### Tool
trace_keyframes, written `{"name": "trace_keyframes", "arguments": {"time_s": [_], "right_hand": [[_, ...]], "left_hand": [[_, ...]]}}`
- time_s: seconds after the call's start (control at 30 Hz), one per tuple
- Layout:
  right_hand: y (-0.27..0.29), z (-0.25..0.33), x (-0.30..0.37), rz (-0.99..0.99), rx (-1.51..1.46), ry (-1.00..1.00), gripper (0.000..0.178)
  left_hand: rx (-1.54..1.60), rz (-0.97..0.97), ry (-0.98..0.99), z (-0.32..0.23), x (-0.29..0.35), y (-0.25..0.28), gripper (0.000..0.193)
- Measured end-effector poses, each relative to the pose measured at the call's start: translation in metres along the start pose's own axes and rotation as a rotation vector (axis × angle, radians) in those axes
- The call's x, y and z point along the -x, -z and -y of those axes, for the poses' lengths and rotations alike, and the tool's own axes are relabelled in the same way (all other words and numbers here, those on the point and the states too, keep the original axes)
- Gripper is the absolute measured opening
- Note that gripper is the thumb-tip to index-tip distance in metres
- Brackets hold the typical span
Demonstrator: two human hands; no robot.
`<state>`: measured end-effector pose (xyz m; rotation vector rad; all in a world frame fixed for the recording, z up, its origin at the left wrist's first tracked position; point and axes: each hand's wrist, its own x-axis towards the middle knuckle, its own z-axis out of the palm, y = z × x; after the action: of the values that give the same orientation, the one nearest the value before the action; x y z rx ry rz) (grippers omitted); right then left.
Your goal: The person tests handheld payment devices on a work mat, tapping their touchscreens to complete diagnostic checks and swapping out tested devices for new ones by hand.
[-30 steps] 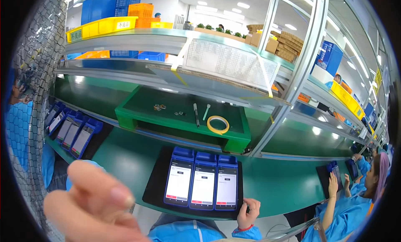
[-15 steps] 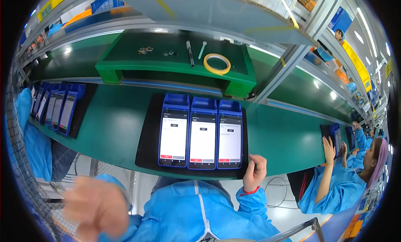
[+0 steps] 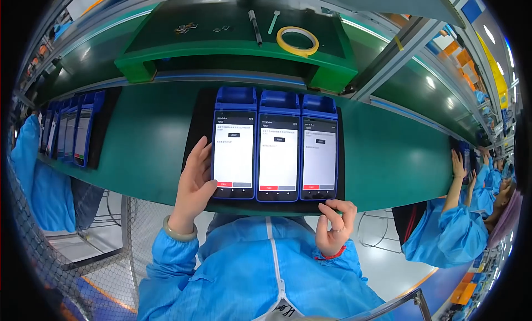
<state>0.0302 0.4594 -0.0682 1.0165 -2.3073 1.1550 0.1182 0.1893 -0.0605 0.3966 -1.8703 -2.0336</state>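
Observation:
Three blue handheld payment terminals with lit white screens stand side by side: the left terminal (image 3: 233,155), the middle terminal (image 3: 278,160) and the right terminal (image 3: 320,155). They lie on a black mat (image 3: 195,121). My left hand (image 3: 194,180) is open at the left terminal's left edge, its thumb against the lower left corner and its fingers stretched upward. My right hand (image 3: 336,226) is loosely curled just below the right terminal's lower edge, with nothing visible in it.
Beyond the terminals, a green raised shelf (image 3: 233,52) carries a yellow tape roll (image 3: 281,41), a pen (image 3: 255,27), a pale green stick (image 3: 274,22) and small parts (image 3: 185,28). More terminals (image 3: 83,127) lie left. A co-worker (image 3: 449,232) sits at right; another person's blue sleeve (image 3: 52,193) shows left.
My left hand has come up from the lower left to the left terminal's edge. My right hand stays near the mat's lower right. The view has shifted, bringing the terminals higher and larger.

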Motion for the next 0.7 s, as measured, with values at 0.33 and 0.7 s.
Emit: {"name": "trace_keyframes", "arguments": {"time_s": [0.33, 0.7], "right_hand": [[-0.008, 0.012, -0.004, 0.091, 0.033, 0.008, 0.031], [-0.045, 0.035, -0.034, 0.191, 0.233, 0.16, 0.031]], "left_hand": [[0.041, 0.036, -0.041, 0.001, -0.001, -0.001, 0.082], [-0.057, 0.011, -0.061, 0.006, -0.001, -0.001, 0.081]]}}
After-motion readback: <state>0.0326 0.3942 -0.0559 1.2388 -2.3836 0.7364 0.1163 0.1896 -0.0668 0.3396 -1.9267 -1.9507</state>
